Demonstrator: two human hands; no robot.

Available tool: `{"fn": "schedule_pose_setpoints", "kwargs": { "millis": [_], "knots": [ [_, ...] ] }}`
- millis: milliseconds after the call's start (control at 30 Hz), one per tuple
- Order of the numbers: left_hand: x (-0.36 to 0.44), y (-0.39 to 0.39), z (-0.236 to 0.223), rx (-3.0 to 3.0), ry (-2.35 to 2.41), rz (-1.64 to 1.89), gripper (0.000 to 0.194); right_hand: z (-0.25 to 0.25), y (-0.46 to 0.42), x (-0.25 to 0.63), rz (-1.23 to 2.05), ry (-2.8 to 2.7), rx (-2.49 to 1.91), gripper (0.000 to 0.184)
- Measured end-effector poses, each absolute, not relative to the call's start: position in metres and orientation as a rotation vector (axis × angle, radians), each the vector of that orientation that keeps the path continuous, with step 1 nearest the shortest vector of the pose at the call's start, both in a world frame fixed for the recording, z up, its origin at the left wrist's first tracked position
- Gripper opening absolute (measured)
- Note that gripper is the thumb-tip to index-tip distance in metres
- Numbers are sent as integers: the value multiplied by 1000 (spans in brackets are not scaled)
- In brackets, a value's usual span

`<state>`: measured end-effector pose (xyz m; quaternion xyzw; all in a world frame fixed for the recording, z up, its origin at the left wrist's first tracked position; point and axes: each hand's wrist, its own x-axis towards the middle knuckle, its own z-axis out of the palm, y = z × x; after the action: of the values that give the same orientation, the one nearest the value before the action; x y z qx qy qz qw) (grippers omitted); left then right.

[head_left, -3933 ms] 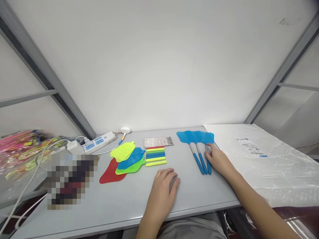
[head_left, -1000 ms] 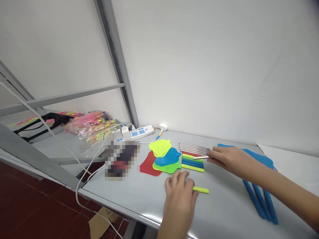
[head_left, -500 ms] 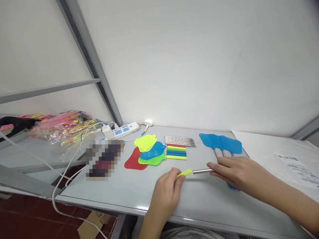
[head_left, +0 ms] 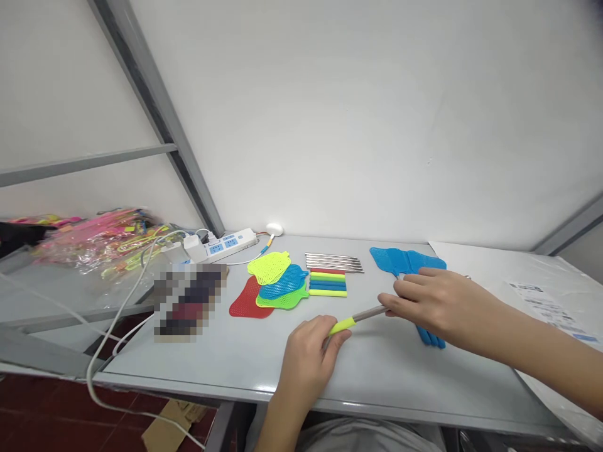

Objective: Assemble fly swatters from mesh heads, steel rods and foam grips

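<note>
My left hand [head_left: 308,358] is closed on a yellow-green handle grip [head_left: 342,325] held just above the grey table [head_left: 235,351]. My right hand [head_left: 436,306] pinches a thin metal rod [head_left: 370,312] whose end sits in that grip. Behind lie a stack of loose swatter heads in yellow-green, blue and red [head_left: 271,285], a row of coloured handle grips [head_left: 328,284] and a row of metal rods [head_left: 333,262]. Three finished blue fly swatters [head_left: 400,260] lie under and behind my right hand.
A white power strip [head_left: 221,243] with plugs and cables sits at the back left. Bagged pink and yellow items [head_left: 101,242] lie on a lower shelf at the left. A clear plastic sheet with a label [head_left: 541,295] covers the right side. A blurred dark object [head_left: 188,300] rests near the table's left edge.
Both hands left the table. The left picked up a yellow-green grip, the right took a metal rod from the row, and the two pieces were brought together in front of me.
</note>
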<state>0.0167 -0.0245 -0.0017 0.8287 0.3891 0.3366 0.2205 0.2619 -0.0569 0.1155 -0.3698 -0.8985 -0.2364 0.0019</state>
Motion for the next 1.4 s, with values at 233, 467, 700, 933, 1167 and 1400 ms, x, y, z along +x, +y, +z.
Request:
{"fn": "schedule_pose_setpoints", "kwargs": {
  "millis": [233,467,700,933,1167,1400],
  "knots": [
    [15,-28,4,2223,1009,893,26,128,-68,237,-1006,-2861,-1002,25],
    [17,-38,12,2134,903,903,26,121,-66,196,-980,-2953,-869,19],
    [-16,-25,21,1954,974,1038,24,124,-53,206,-792,-2830,-1154,21],
    [-24,-12,17,939,709,1219,61,92,-61,203,-533,-2823,-1143,21],
    [-13,-14,17,717,637,1105,66,76,-61,200,-476,-2861,-1131,22],
    [-7,-16,29,755,637,1177,69,71,-56,191,-396,-2882,-1100,17]
  ]
}}
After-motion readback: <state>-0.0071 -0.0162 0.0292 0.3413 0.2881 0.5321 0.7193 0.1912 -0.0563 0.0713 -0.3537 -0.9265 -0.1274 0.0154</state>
